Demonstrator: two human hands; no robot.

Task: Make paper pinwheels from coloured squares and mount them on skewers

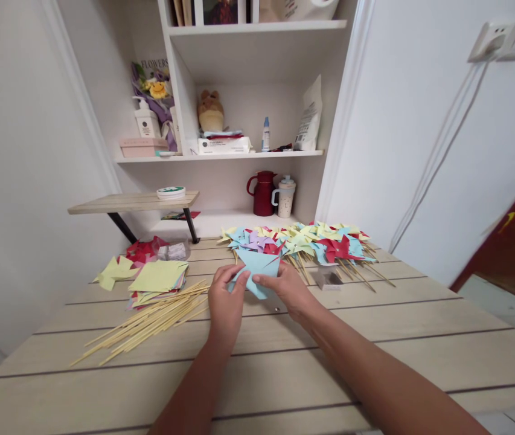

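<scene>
A light blue sheet of paper (259,264) with slits cut in from its corners is held above the table between my two hands. My left hand (227,296) pinches its left side, and my right hand (287,288) grips the right side, both thumbs meeting near the paper's middle. Part of the paper is folded inward under the thumbs. Just below my right hand, a tiny shiny piece (277,309) lies on the table. Behind the paper spreads a pile of finished paper pinwheels (300,241) on sticks, in blue, yellow, red and purple.
Left of my hands lie loose wooden sticks (153,320), stacked coloured paper (160,276) and a yellow cut sheet (115,272). A small clear box (328,278) stands at the right. A raised wooden stand (134,202) and a red jug (264,194) are at the back.
</scene>
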